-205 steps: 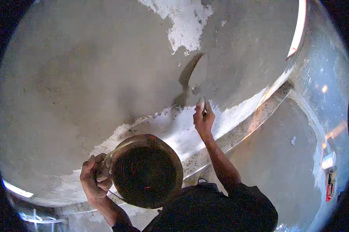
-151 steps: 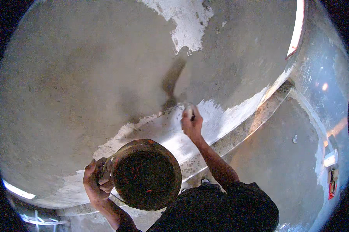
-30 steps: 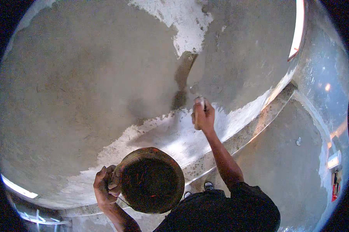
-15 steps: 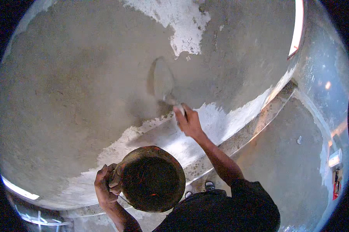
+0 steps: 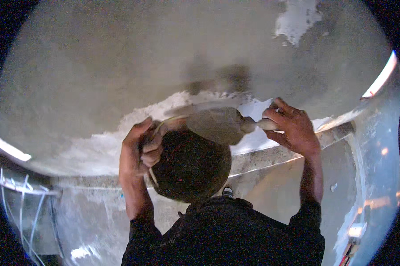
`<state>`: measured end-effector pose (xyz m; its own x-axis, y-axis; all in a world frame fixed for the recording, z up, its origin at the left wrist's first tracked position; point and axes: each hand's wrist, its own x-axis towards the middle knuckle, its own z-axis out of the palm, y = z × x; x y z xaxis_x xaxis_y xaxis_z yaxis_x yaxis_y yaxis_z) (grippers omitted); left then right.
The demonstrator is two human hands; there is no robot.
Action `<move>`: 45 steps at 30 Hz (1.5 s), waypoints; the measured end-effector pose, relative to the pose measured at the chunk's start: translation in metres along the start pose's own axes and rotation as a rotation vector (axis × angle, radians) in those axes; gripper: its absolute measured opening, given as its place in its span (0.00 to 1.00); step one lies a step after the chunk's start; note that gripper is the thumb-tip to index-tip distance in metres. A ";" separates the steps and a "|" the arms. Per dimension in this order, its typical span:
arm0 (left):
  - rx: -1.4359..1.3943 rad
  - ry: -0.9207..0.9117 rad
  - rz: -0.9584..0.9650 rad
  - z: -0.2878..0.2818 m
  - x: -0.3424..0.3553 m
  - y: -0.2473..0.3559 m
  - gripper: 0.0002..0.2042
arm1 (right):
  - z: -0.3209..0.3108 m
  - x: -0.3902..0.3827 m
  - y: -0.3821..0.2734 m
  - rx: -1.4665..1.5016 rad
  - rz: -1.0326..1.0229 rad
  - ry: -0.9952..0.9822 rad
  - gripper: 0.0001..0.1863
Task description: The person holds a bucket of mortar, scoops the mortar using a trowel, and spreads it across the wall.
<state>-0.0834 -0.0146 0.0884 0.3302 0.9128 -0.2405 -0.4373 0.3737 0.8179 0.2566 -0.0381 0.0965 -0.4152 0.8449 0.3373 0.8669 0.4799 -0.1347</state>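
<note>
A round bucket (image 5: 193,166) with a dark inside is held in front of my chest. My left hand (image 5: 140,148) is closed round its left rim, where a thin handle also shows. My right hand (image 5: 293,126) grips the pale handle of a trowel (image 5: 217,126). The trowel's rounded grey blade lies across the bucket's far rim, slightly blurred; whether it touches the rim I cannot tell. Beyond both hands rises a wall of grey plaster (image 5: 120,66), with a rough pale uncoated strip (image 5: 98,146) along its lower part. What the bucket contains is too dark to make out.
A ledge (image 5: 271,157) runs along the wall's foot, with my shoe (image 5: 227,192) near it. At the lower left stands a pale metal frame (image 5: 25,190). A small white and red object (image 5: 355,230) is at the lower right. Another pale patch (image 5: 295,20) shows higher up the wall.
My right hand has brought the trowel down from the wall and over to the bucket. My left hand has lifted the bucket closer to the wall. The view has shifted.
</note>
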 end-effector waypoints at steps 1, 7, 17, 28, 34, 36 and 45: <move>0.001 -0.032 -0.006 -0.002 -0.001 0.002 0.19 | -0.005 0.007 -0.011 0.014 -0.025 -0.015 0.17; -0.037 -0.164 -0.046 0.002 0.006 0.005 0.19 | 0.047 0.054 -0.055 -0.128 -0.164 -0.497 0.17; -0.027 -0.152 -0.065 -0.011 0.011 0.011 0.13 | 0.164 0.133 -0.083 0.423 -0.662 0.010 0.37; -0.066 -0.382 -0.291 -0.016 0.026 0.024 0.09 | 0.226 0.136 -0.075 0.440 -0.403 -0.076 0.33; 0.011 -0.384 -0.365 -0.010 0.023 0.041 0.08 | 0.215 0.157 -0.087 0.386 -0.155 -0.500 0.16; 0.092 -0.434 -0.329 -0.011 0.024 0.046 0.08 | 0.234 0.166 -0.089 0.324 -0.266 -0.384 0.19; 0.143 -0.441 -0.350 -0.005 0.028 0.052 0.09 | 0.317 0.199 -0.077 0.590 -0.345 -0.306 0.25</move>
<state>-0.1009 0.0312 0.1217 0.7655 0.5724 -0.2940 -0.1324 0.5872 0.7985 0.0194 0.1683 -0.1217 -0.7698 0.6099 0.1882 0.4172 0.7040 -0.5748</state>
